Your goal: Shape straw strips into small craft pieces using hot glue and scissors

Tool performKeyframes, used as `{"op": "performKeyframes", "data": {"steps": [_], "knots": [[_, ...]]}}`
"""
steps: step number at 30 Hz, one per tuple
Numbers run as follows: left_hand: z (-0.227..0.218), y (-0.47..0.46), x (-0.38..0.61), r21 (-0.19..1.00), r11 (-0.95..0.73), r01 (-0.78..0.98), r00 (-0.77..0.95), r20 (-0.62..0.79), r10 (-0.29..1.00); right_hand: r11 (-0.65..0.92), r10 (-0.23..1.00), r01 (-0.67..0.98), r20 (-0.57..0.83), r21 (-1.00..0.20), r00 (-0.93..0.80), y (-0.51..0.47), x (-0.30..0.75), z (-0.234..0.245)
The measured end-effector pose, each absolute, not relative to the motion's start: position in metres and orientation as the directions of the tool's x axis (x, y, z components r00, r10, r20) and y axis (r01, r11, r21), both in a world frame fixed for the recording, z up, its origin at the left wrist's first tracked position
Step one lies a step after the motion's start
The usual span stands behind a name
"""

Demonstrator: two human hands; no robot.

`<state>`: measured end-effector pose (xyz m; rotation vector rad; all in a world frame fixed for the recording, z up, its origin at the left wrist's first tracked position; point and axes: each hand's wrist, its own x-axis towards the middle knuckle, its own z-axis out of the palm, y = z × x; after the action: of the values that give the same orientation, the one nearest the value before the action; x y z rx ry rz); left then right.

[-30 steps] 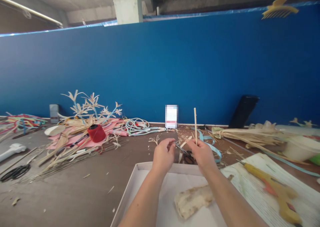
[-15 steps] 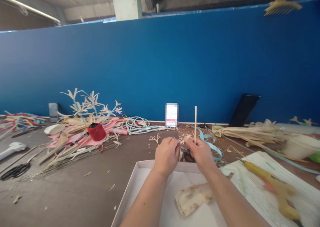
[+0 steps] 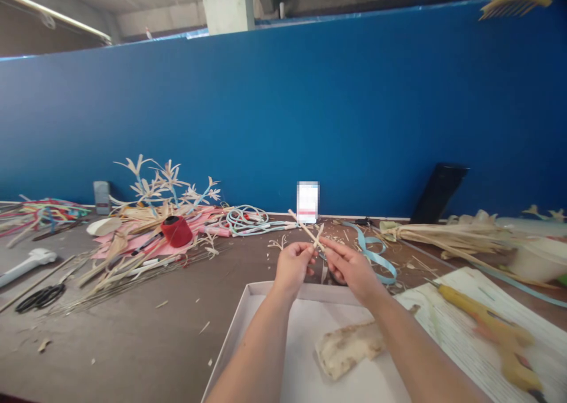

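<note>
Both my hands meet just beyond the far rim of a white tray [image 3: 248, 326]. My right hand [image 3: 352, 268] pinches a thin pale stick [image 3: 305, 227] that leans up and to the left. My left hand [image 3: 292, 267] is closed, its fingertips on a small straw piece [image 3: 318, 233] against the stick. A beige flat scrap [image 3: 348, 347] lies in the tray under my forearms. Black-handled scissors lie on the table behind my hands, mostly hidden.
A light-blue ribbon [image 3: 374, 255], straw bundle [image 3: 447, 234] and yellow glue gun [image 3: 487, 329] on printed paper sit right. Left: red thread spool [image 3: 176, 230], straw flowers [image 3: 163, 187], cords [image 3: 245, 220], black scissors [image 3: 39, 296], a white tool [image 3: 26, 264]. A blue wall stands behind.
The stick stood upright in my right hand; now it tilts to the left. My left hand has closed in on it with the straw piece. The view shifted slightly.
</note>
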<state>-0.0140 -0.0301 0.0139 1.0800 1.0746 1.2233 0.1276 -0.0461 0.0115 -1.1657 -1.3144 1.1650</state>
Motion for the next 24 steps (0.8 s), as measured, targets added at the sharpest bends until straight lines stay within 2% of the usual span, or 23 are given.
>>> {"op": "performKeyframes", "data": {"steps": [3, 8, 14, 16, 19, 22, 24], "knots": [[0.009, -0.028, -0.014, 0.992, 0.021, -0.121, 0.075, -0.012, 0.997, 0.077, 0.991, 0.079, 0.067, -0.994, -0.115, -0.046, 0.127, 0.008], [0.006, -0.026, -0.014, 0.997, 0.058, -0.056, 0.079, -0.054, 0.995, 0.131, 0.988, 0.177, 0.115, -0.975, -0.101, -0.04, 0.128, 0.001], [0.013, -0.031, -0.017, 0.979, 0.151, -0.14, 0.149, -0.13, 0.98, 0.242, 0.968, 0.359, 0.248, -0.901, -0.031, -0.036, 0.132, -0.001], [0.013, -0.031, -0.017, 0.978, 0.168, -0.124, 0.153, -0.149, 0.977, 0.271, 0.96, 0.368, 0.276, -0.889, -0.041, -0.036, 0.132, -0.001], [0.01, -0.028, -0.018, 0.984, 0.164, -0.067, 0.126, -0.154, 0.98, 0.231, 0.973, 0.333, 0.225, -0.914, -0.059, -0.038, 0.129, -0.002], [0.007, -0.027, -0.018, 0.994, 0.113, 0.0, 0.112, -0.112, 0.987, 0.198, 0.977, 0.263, 0.168, -0.944, -0.132, -0.041, 0.125, -0.002], [0.005, -0.026, -0.018, 0.996, 0.073, 0.053, 0.1, -0.078, 0.992, 0.218, 0.969, 0.288, 0.173, -0.932, -0.175, -0.043, 0.124, -0.001]]}}
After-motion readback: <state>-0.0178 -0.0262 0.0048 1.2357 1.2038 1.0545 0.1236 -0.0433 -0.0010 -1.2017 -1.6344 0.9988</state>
